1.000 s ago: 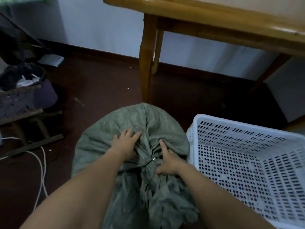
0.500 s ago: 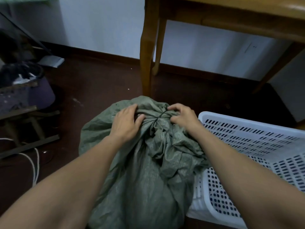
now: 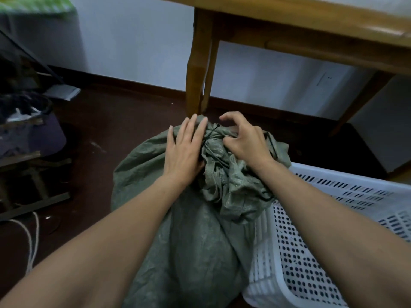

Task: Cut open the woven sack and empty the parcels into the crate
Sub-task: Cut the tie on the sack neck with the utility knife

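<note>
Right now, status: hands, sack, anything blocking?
Left hand flat on sack, right hand curled into its tied neck. Sack uncut, tie on. Crate beside it; no cutter in view.

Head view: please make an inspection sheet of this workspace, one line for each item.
Surface: dark brown floor.
Job's things: green sack, neck tied, against white crate; no cutting tool seen.
Clutter: dark bin at left.
Hands: left hand flat on sack; right hand curled at the neck, grip unclear.
Cables: white cables on floor, left.
Surroundings: wooden table, white wall.
</note>
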